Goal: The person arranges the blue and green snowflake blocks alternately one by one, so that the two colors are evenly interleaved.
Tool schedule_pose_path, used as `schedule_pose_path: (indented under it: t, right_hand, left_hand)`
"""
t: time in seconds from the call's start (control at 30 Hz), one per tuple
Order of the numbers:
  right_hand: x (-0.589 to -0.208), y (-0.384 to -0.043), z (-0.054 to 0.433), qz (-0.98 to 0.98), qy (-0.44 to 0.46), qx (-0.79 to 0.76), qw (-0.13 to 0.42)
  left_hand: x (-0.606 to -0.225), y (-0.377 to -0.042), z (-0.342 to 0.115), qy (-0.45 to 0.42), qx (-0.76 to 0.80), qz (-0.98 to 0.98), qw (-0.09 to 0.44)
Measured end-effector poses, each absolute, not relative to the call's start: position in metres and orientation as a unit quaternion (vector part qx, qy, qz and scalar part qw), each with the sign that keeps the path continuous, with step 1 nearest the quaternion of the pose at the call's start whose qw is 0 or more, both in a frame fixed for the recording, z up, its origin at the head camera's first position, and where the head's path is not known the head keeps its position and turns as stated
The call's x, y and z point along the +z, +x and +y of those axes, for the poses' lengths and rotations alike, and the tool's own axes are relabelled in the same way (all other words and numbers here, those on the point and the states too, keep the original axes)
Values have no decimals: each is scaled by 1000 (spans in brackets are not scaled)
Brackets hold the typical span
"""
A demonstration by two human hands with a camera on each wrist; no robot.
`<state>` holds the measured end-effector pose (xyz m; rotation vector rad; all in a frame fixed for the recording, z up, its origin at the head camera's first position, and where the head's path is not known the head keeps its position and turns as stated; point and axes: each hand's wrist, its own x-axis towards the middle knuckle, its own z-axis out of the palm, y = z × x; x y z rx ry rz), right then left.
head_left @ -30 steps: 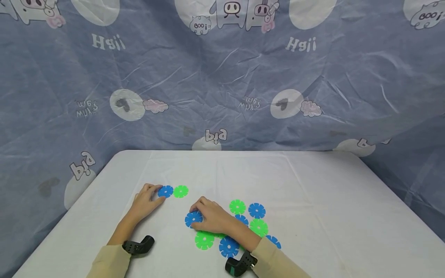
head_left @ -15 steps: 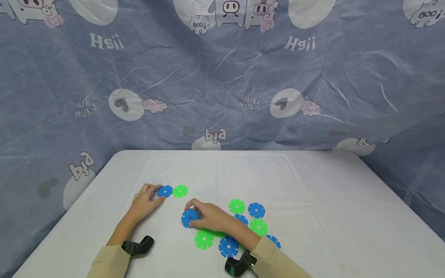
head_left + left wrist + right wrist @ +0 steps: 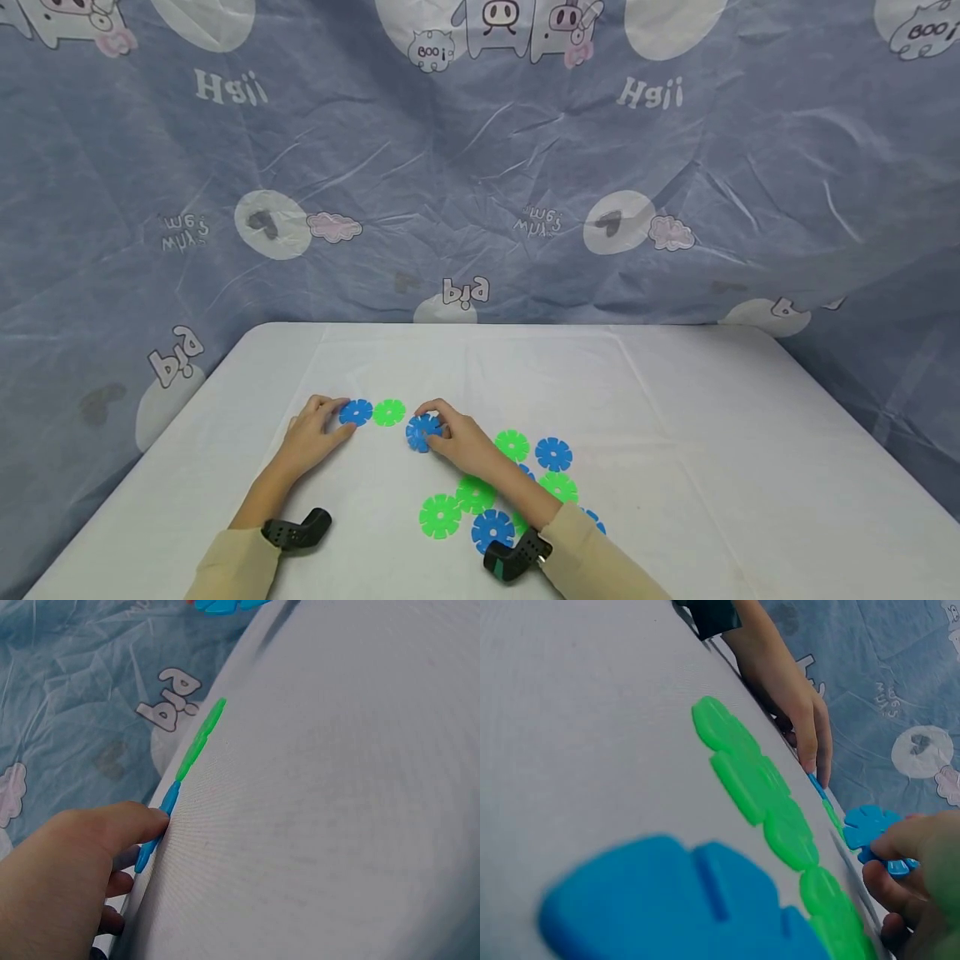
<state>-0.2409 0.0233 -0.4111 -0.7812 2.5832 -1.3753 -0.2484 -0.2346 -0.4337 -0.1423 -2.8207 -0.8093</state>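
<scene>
Flat, notched plastic flower discs in blue and green lie on the white table. My left hand [image 3: 307, 435] pinches a blue disc [image 3: 356, 412] by its edges, thumb on the near side; this disc lies flat and meets a green disc [image 3: 389, 412] on its right. In the left wrist view, the thumb [image 3: 146, 823] presses the disc's edge. My right hand [image 3: 471, 447] pinches another blue disc [image 3: 417, 432] between thumb and fingers, tilted, just to the right of and nearer than that green disc. The right wrist view shows this held disc [image 3: 866, 823] raised off the table.
Under and around the right forearm lies a loose group of discs, including a green disc [image 3: 440, 517], a blue disc [image 3: 492, 531] and a farther blue disc [image 3: 553, 454]. A patterned grey-blue cloth [image 3: 480, 167] hangs behind the table's back edge. Each wrist wears a black band.
The right hand has lifted its blue disc off the group, first slightly left, then away from the body toward the green disc in the row. The left hand stays in place.
</scene>
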Motion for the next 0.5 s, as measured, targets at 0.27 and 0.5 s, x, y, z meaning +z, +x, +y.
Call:
schedule_pose_path:
  t: [0.27, 0.5]
  right_hand:
    - [-420, -248, 24, 868, -218, -446, 24]
    - [-425, -251, 22, 901, -204, -382, -5]
  left_hand:
    - [-435, -249, -236, -51, -272, -955, 104]
    - [-436, -249, -234, -53, -273, -955, 107]
